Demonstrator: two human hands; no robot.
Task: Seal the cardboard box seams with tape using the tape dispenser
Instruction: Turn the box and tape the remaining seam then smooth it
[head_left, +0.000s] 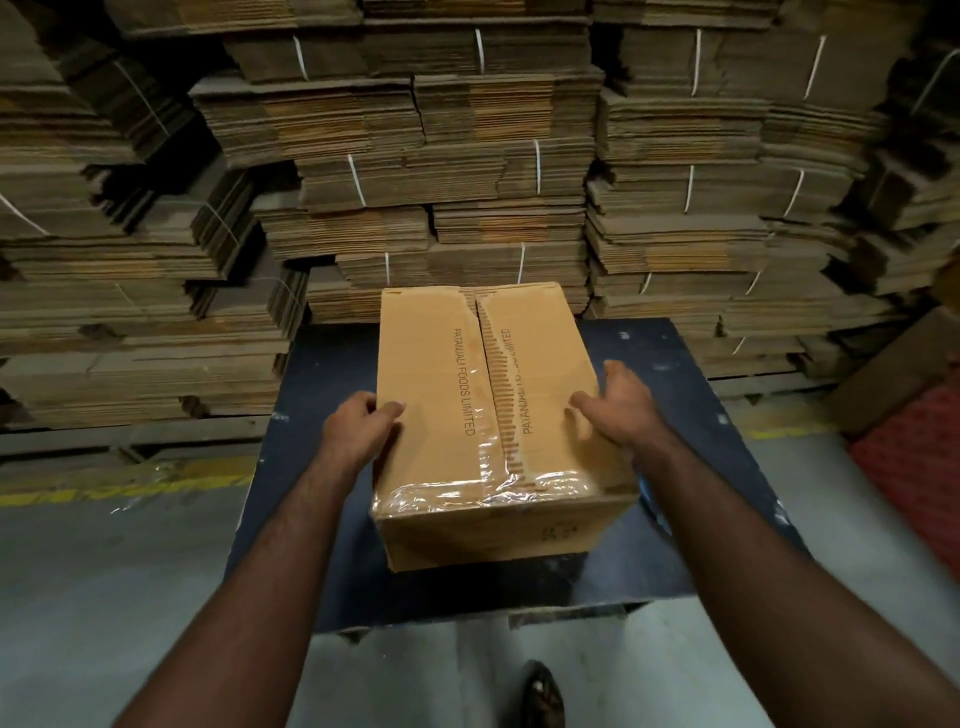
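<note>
A brown cardboard box printed "PATANJALI FOODS LIMITED" stands on a dark blue table. Its top flaps are closed, with a torn centre seam running away from me. Clear tape wraps the box's near top edge and runs a short way up the seam. My left hand grips the box's left side, thumb on top. On the right part of the top rests my right hand, fingers spread near the right edge. No tape dispenser is in view.
Tall stacks of flattened cardboard tied with white string form a wall behind the table. A red patterned object sits at the right. Grey floor with a yellow line lies to the left. My foot shows below the table.
</note>
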